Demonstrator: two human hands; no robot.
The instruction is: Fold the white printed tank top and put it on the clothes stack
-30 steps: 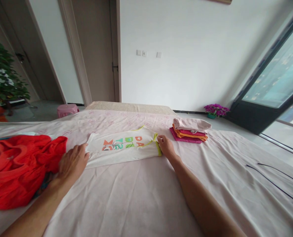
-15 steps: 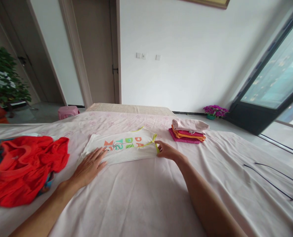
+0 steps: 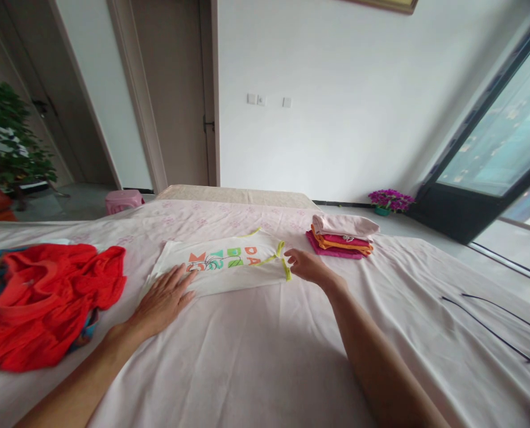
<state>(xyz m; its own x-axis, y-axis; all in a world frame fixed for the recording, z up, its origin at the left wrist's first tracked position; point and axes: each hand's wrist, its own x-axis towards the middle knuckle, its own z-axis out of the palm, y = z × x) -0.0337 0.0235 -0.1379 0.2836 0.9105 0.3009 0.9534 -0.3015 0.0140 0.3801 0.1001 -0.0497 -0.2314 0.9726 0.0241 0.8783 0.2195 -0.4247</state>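
I note my right hand (image 3: 307, 266) has let go of the shirt (image 3: 229, 264), open beside it; left hand (image 3: 166, 297) flat on it; fold looks set

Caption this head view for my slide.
Left hand flat on one end of a folded white shirt, right hand beside the other.
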